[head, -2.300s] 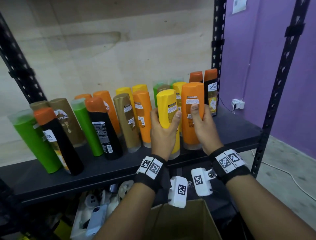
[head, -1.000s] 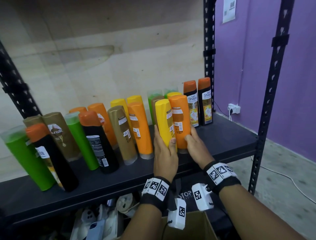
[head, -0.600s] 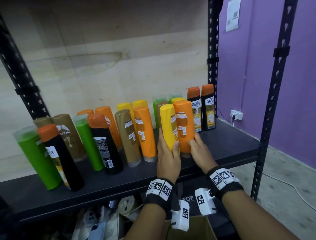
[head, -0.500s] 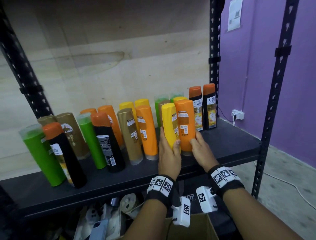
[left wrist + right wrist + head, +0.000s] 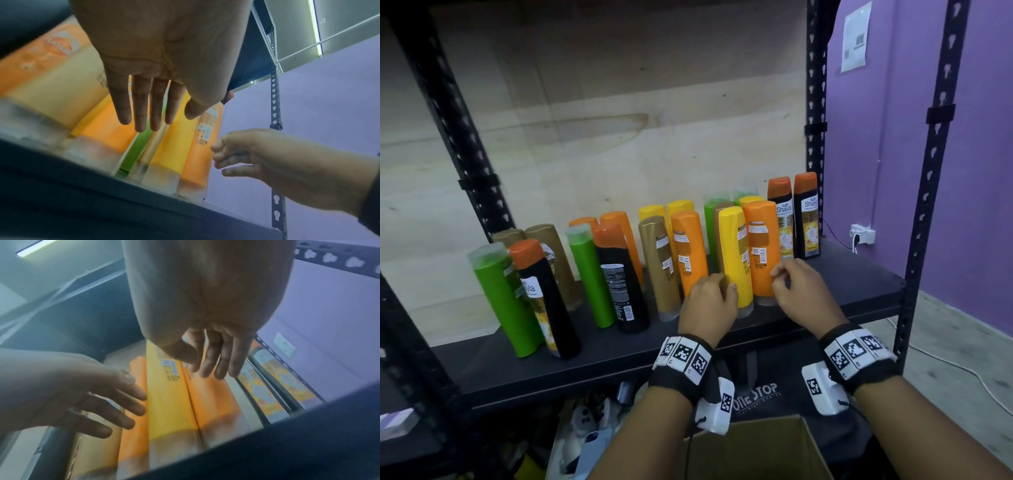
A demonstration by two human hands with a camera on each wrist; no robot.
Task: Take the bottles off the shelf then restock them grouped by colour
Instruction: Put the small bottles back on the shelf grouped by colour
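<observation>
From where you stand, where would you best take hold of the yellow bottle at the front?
Wrap its upper body from the front: the yellow bottle stands upright on its cap, pressed against the orange bottle, so its sides are barely reachable.

Both hands off the bottles now. 2.3 s ago each held one lifted near the shelf's front edge; by 1.0 s ago both stood further back, side by side, hands at their lower parts. Left hand (image 5: 709,301) has let go of the yellow bottle (image 5: 734,253), fingers straight, seemingly just clear of it. Right hand (image 5: 799,291) has drawn back from the orange bottle (image 5: 762,246), fingers loosely curled, no grip. Camera has pulled back, view wider.
</observation>
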